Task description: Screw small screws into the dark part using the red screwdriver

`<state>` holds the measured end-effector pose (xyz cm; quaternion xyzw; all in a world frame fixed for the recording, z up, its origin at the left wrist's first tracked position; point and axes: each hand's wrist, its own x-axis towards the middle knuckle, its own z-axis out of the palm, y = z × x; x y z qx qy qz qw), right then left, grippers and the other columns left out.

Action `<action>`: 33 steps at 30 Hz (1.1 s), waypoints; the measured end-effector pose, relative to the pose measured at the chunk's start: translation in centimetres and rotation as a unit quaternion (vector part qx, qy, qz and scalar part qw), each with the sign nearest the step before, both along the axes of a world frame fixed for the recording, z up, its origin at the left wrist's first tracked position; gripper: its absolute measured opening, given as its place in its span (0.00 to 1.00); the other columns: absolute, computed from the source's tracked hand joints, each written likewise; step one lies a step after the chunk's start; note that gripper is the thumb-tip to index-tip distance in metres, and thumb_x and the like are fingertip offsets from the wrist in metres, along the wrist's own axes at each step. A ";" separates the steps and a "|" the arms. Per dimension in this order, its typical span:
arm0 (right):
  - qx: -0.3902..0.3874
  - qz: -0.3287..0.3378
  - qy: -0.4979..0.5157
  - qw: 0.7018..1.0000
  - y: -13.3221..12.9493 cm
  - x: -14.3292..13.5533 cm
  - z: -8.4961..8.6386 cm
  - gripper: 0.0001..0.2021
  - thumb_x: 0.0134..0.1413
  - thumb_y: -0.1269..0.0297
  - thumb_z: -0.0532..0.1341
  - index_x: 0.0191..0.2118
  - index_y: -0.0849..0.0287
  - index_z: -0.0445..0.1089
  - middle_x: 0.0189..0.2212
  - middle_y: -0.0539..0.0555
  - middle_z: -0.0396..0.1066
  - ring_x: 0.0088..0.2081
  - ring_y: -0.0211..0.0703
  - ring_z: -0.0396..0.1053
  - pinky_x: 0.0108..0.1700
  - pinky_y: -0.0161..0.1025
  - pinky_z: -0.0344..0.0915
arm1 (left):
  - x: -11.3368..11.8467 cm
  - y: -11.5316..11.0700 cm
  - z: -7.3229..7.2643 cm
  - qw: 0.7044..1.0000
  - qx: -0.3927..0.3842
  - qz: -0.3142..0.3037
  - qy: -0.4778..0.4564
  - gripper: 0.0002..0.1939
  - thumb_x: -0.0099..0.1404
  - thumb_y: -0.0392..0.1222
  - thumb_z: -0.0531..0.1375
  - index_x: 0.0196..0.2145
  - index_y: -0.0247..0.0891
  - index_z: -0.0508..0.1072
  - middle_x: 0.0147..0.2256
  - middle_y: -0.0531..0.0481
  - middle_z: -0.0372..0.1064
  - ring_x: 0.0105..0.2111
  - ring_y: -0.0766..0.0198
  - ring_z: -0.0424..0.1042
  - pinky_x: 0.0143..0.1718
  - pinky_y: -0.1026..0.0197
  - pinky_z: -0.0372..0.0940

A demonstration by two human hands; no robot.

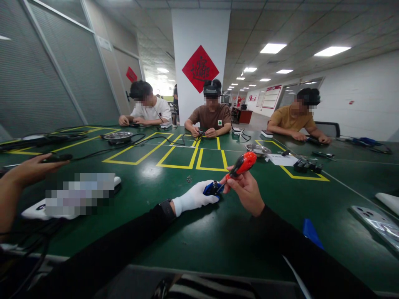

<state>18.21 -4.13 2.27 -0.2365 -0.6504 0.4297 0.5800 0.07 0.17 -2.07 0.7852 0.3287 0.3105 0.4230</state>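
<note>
My left hand (195, 197), in a white glove, is closed around a small blue device (208, 189) with a black round piece on it. A screwdriver (245, 163) with a red and black handle is gripped in my bare right hand (248, 192). Its thin shaft slants down to the left, and the tip meets the blue device or lies right beside it; the exact contact is too small to make out. On the green table just beyond my left hand lie several small screws (188, 179).
A white box-like device (71, 199) lies at left beside another person's hand (29, 170) holding a dark tool. Metal bowls (117, 136), black clips (307, 165) and paper (282, 160) are farther back. A blue object (312, 233) and a phone (374, 226) lie right. Three people sit opposite.
</note>
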 end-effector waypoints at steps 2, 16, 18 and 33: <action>0.003 -0.001 -0.001 1.000 0.0 0.1 0.1 0.13 0.54 0.65 0.61 0.45 0.55 0.62 0.30 0.49 0.73 0.24 0.35 0.70 0.29 0.37 0.67 | 0.0 -0.1 0.1 1.000 -0.007 -0.004 -0.004 0.16 0.53 0.42 0.62 0.40 0.34 0.69 0.31 0.53 0.66 0.28 0.68 0.63 0.32 0.65 0.60; -0.028 -0.050 0.021 0.998 0.3 0.0 0.2 0.12 0.50 0.65 0.64 0.35 0.56 0.57 0.23 0.45 0.71 0.18 0.34 0.67 0.23 0.34 0.65 | 0.3 -0.4 0.2 0.999 -0.023 0.044 0.017 0.17 0.55 0.46 0.60 0.40 0.34 0.71 0.28 0.53 0.68 0.24 0.67 0.65 0.30 0.64 0.62; -0.034 -0.070 0.028 0.997 0.6 0.1 0.2 0.13 0.49 0.65 0.64 0.32 0.56 0.56 0.20 0.42 0.68 0.15 0.31 0.63 0.18 0.30 0.60 | 0.3 -0.5 0.2 0.998 -0.019 0.049 0.023 0.18 0.55 0.46 0.60 0.42 0.35 0.72 0.29 0.52 0.69 0.25 0.66 0.65 0.30 0.64 0.62; 0.078 -0.154 -0.013 0.985 0.4 -0.6 -0.6 0.08 0.49 0.65 0.64 0.34 0.55 0.63 0.36 0.51 0.71 0.40 0.43 0.69 0.48 0.45 0.63 | 0.5 -0.9 -0.2 0.997 -0.014 0.075 0.009 0.17 0.56 0.50 0.59 0.38 0.35 0.70 0.24 0.54 0.66 0.21 0.67 0.65 0.24 0.65 0.60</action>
